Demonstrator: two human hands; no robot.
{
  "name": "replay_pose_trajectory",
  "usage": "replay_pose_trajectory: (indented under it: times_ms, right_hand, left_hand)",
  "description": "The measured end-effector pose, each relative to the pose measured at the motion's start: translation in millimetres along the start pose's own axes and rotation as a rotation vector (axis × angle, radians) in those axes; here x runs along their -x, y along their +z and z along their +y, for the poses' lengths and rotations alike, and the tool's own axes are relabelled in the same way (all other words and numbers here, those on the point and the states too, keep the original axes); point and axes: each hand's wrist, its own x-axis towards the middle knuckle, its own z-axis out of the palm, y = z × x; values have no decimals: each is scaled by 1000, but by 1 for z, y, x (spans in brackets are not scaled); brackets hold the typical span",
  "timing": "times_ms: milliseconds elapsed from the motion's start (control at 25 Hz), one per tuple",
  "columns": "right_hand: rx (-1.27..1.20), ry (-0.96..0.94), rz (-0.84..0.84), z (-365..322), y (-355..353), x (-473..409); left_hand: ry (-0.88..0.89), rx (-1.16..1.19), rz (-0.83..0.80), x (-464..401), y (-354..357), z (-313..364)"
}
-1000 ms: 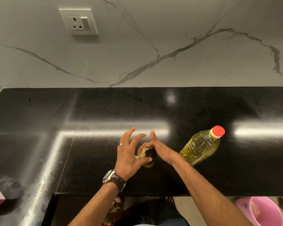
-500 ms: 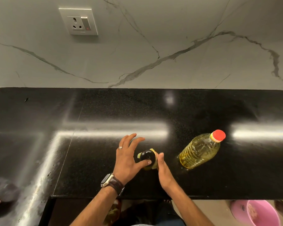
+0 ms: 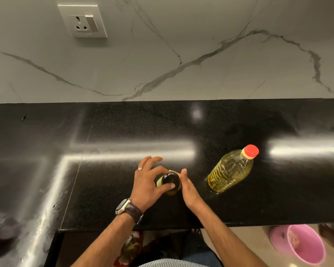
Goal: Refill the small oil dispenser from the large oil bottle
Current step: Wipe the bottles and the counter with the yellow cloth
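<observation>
- Small oil dispenser, round with a glossy black cap, stands on the polished black stone counter between both hands.
- Left hand pinches the cap, thumb and forefinger curled round it.
- Right hand, fingers straight, presses flat against the dispenser's side.
- Large ribbed clear plastic oil bottle, red-capped, stands just right, untouched.

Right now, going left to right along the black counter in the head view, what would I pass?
Left hand with ring and wristwatch → small oil dispenser, its black cap pinched by that hand → right hand beside it → large oil bottle with its red cap on.
</observation>
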Motion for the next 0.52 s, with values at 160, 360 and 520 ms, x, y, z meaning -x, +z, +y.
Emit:
replay_pose_trajectory:
  times_ms: [160,360,520]
  right_hand:
    - [-127,34,67,19,14,31]
    - [-253,-50,199,7,8,44]
    - [-310,18,370,2,-4,52]
  left_hand:
    - [8,-5,-15,-1,-2,3]
    - [52,-18,-87,-8,-11,3]
    - [112,-66,-198,-27,-25,6]
